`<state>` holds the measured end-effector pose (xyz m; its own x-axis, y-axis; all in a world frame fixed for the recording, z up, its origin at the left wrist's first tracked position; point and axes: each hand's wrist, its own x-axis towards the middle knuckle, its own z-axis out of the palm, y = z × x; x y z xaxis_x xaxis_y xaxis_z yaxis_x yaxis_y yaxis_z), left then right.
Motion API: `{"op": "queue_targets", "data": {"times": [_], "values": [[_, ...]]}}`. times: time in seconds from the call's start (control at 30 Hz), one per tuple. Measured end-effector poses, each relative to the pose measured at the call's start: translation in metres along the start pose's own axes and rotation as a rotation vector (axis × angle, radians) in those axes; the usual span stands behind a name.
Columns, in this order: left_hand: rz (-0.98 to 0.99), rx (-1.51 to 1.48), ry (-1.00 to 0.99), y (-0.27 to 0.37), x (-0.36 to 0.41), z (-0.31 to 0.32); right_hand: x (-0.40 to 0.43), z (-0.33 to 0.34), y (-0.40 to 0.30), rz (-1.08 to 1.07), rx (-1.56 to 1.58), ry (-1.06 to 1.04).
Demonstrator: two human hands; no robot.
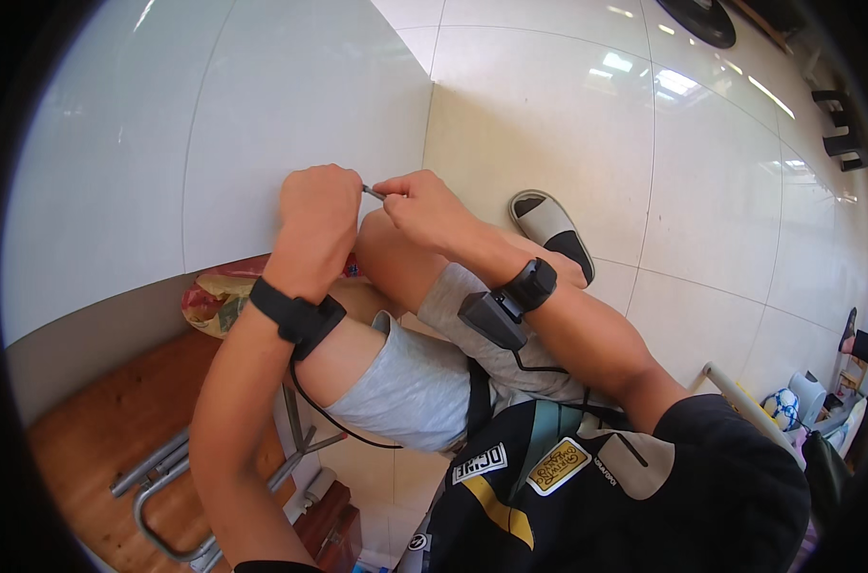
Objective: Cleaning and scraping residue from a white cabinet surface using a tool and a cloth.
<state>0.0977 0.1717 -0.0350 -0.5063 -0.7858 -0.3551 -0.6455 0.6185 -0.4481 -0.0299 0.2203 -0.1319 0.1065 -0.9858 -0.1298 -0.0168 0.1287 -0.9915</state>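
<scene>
A thin dark grey rod, too small to name more exactly, runs between my two hands. My right hand pinches it between thumb and fingers. The rod's other end meets the edge of my left hand, which is curled with its back towards me. The fingers of that hand are hidden, so its grip on the rod does not show. Both hands are above my bent knee, beside a glossy white panel.
Black devices with cables are strapped to my left wrist and right wrist. A red and yellow bag lies under the panel's edge, near a brown wooden board with metal tube legs. My slippered foot rests on floor tiles.
</scene>
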Motion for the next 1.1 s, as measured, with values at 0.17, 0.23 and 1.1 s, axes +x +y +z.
{"op": "queue_targets", "data": {"times": [0.17, 0.23, 1.1], "values": [[0.032, -0.108, -0.001, 0.008, 0.006, 0.026, -0.009, -0.015, -0.017, 0.124, 0.109, -0.011], [-0.002, -0.151, 0.004, 0.014, 0.011, 0.041, -0.016, -0.030, -0.030, 0.106, 0.099, 0.031], [-0.051, -0.853, 0.379, -0.012, 0.004, 0.013, -0.080, 0.074, 0.005, 0.105, 0.130, 0.188]]}}
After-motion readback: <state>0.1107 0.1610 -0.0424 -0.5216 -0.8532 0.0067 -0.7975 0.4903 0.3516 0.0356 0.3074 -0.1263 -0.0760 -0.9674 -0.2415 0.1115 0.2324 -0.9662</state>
